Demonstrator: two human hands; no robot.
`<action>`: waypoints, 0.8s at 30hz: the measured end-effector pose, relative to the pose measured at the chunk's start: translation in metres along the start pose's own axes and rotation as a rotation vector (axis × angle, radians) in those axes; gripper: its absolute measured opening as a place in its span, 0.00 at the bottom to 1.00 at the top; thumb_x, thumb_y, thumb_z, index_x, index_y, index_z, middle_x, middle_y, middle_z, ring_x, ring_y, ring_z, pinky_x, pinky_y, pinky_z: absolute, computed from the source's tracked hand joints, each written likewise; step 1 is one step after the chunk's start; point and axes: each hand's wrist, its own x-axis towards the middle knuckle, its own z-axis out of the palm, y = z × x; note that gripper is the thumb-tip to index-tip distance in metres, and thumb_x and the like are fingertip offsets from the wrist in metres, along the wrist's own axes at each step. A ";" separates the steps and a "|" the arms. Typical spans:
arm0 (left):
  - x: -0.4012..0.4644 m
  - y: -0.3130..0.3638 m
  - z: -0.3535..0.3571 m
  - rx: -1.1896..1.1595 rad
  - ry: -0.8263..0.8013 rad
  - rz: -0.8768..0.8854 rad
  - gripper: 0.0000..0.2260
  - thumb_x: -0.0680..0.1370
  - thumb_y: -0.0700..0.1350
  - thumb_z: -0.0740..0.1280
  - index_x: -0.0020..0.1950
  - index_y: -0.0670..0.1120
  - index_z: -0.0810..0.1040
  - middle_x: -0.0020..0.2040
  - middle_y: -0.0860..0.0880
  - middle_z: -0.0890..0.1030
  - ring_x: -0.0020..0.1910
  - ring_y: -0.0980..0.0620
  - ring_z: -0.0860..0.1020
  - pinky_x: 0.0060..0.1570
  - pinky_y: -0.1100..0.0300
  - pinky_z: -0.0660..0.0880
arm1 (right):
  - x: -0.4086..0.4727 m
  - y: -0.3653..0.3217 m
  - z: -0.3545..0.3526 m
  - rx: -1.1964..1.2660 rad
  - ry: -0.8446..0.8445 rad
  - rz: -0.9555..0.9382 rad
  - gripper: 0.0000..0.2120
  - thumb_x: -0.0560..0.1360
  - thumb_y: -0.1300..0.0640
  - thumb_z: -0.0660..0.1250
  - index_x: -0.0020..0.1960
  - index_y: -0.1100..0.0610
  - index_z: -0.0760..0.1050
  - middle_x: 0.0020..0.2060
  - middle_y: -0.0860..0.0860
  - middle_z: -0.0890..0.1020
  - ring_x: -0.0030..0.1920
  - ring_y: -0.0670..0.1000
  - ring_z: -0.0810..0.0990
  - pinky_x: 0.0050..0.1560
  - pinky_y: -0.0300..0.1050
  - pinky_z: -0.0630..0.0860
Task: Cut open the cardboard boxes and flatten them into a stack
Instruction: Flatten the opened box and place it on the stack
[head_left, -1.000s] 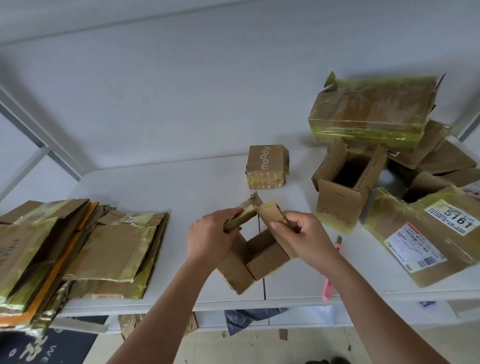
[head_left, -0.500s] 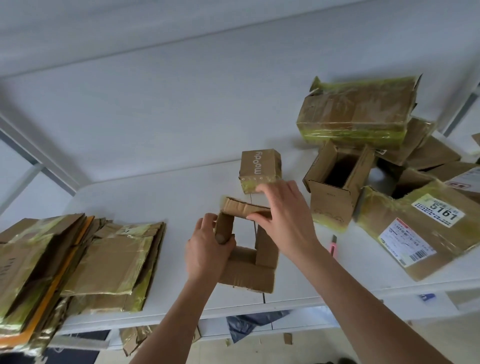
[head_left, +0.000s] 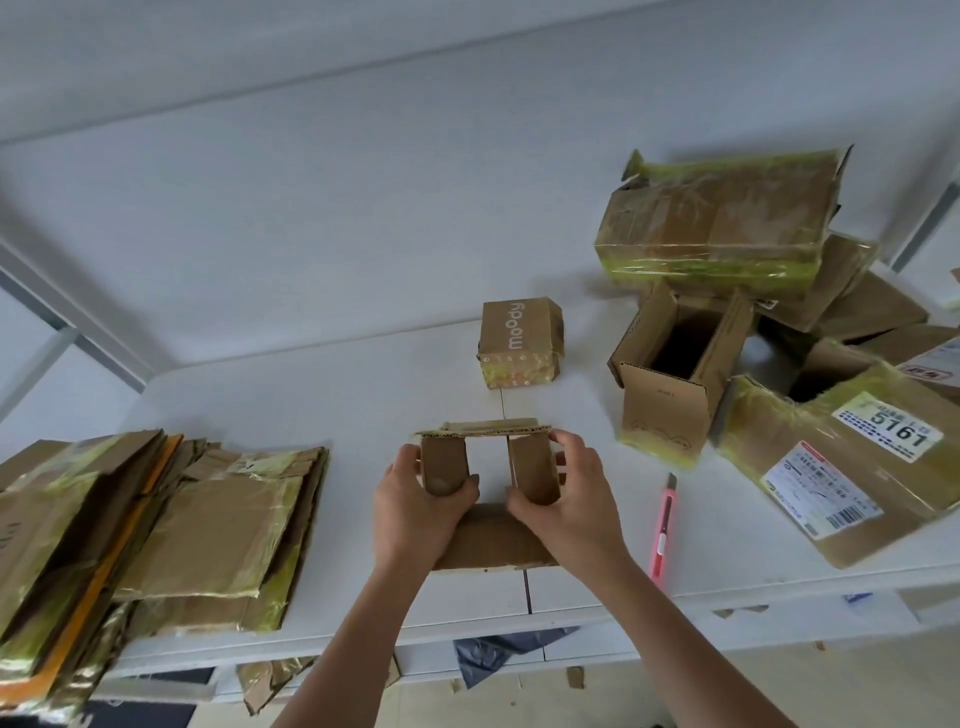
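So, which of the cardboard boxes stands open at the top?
The plain brown cardboard box right of the small "moody" box; its flaps stand up, showing a dark inside.

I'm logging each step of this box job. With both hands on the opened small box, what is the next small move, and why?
Probably press it flat. The left hand and right hand each grip an upright side panel of the small cut box, which is still hollow in the middle. Once flat, it likely goes on the flattened stack to the left.

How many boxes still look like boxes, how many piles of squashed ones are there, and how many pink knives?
Boxes still in box shape, as far as visible: 4 (moody box, open box, taped box, labelled box)
Flattened piles: 2
Pink knives: 1
Total: 7
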 end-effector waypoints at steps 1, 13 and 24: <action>0.002 0.000 -0.003 -0.089 -0.053 -0.031 0.15 0.70 0.48 0.77 0.53 0.50 0.76 0.47 0.54 0.81 0.44 0.54 0.80 0.43 0.59 0.77 | 0.002 0.001 -0.005 0.047 -0.064 -0.004 0.33 0.70 0.48 0.74 0.71 0.48 0.65 0.56 0.44 0.71 0.57 0.45 0.71 0.59 0.44 0.75; -0.008 -0.080 -0.030 -1.108 -0.570 -0.691 0.25 0.68 0.27 0.49 0.59 0.29 0.78 0.56 0.31 0.80 0.47 0.38 0.81 0.45 0.51 0.83 | 0.012 0.044 -0.019 -0.553 -0.689 -0.138 0.32 0.76 0.71 0.61 0.72 0.43 0.70 0.77 0.41 0.59 0.76 0.48 0.58 0.72 0.49 0.65; 0.014 -0.083 0.034 -0.106 -0.238 -0.556 0.14 0.84 0.47 0.59 0.57 0.39 0.79 0.48 0.43 0.80 0.48 0.45 0.79 0.46 0.53 0.78 | 0.016 0.076 0.055 -0.813 -0.330 -0.143 0.29 0.82 0.38 0.44 0.76 0.50 0.66 0.74 0.59 0.67 0.75 0.63 0.64 0.71 0.59 0.66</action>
